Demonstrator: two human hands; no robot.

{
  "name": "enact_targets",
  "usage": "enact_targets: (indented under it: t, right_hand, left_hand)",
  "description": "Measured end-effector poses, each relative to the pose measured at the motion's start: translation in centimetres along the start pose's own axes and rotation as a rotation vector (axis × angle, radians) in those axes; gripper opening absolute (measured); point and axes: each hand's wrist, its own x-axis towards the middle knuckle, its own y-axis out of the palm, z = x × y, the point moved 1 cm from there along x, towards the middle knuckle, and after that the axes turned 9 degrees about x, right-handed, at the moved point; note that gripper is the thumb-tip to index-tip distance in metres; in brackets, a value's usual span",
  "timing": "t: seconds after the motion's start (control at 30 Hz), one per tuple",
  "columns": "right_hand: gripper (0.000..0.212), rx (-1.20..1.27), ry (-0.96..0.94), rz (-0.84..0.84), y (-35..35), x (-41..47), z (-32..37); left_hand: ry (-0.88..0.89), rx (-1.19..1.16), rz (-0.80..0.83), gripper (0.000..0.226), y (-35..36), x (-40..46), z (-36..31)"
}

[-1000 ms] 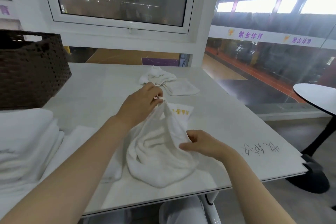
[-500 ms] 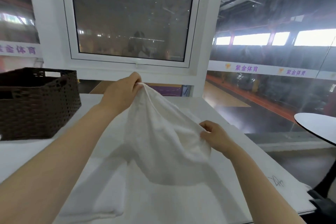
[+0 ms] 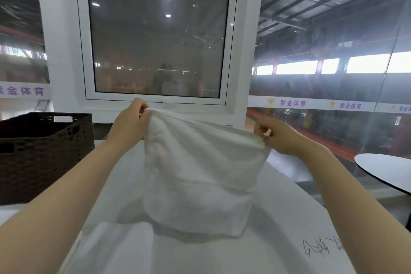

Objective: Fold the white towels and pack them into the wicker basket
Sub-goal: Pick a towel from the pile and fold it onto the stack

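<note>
A white towel point(image 3: 200, 176) hangs spread in the air above the white table point(image 3: 289, 218). My left hand point(image 3: 131, 122) pinches its upper left corner and my right hand point(image 3: 275, 135) pinches its upper right corner. The towel's lower edge hangs close to the tabletop. The dark brown wicker basket point(image 3: 42, 153) stands on the table at the left, beside my left forearm. Another white towel point(image 3: 115, 244) lies on the table under my left arm, near the front.
A white-framed window point(image 3: 155, 35) rises behind the table. A round dark-edged table point(image 3: 387, 173) stands to the right, past the table's edge. Handwriting point(image 3: 322, 249) marks the tabletop near my right forearm.
Both hands have lifted the towel off the table and pulled its top edge taut between them. My right hand moved up and right to the corner. The view tilted upward.
</note>
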Motion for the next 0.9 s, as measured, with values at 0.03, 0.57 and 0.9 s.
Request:
enact_targets:
  t: [0.03, 0.57, 0.9]
  right_hand:
    - [0.042, -0.108, -0.035, 0.073, -0.5, 0.0, 0.2]
    - [0.03, -0.138, 0.007, 0.063, -4.3, -2.4, 1.3]
    - [0.031, 0.438, 0.042, -0.04, -5.1, -1.5, 1.6]
  left_hand:
    - [-0.008, -0.021, -0.003, 0.017, 0.0, 0.1, -0.2]
    - [-0.026, -0.106, -0.049, 0.017, -0.3, 0.0, -1.0]
    - [-0.171, -0.327, 0.043, 0.017, 1.7, -0.5, 0.6]
